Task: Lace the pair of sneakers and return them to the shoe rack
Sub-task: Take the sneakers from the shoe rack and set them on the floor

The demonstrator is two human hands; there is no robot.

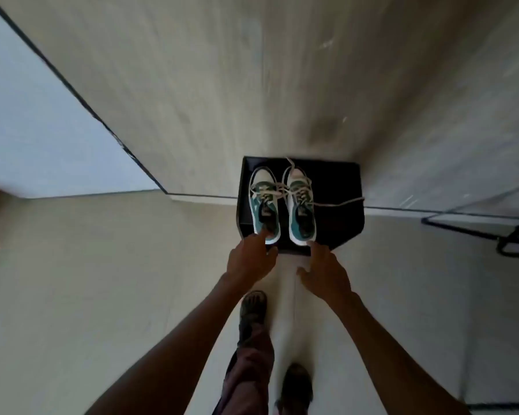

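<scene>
I see two teal-and-white sneakers [282,205] side by side on a flat black rectangular shelf [339,190], pale laces loose (one trails off the right edge). My left hand [250,260] touches the left heel, fingers loosely curled; my right hand [324,272] reaches the right heel, fingers spread, gripping nothing.

Two teal-and-white sneakers sit side by side, toes away from the person, on a black shelf [336,187]. The left sneaker [265,202] has the left hand [250,260] at its heel, a fingertip touching the rim. The right hand [324,272] reaches toward the heel of the right sneaker [300,202], fingers spread. A loose white lace [339,203] trails rightward across the shelf. The frame is motion-blurred.
</scene>
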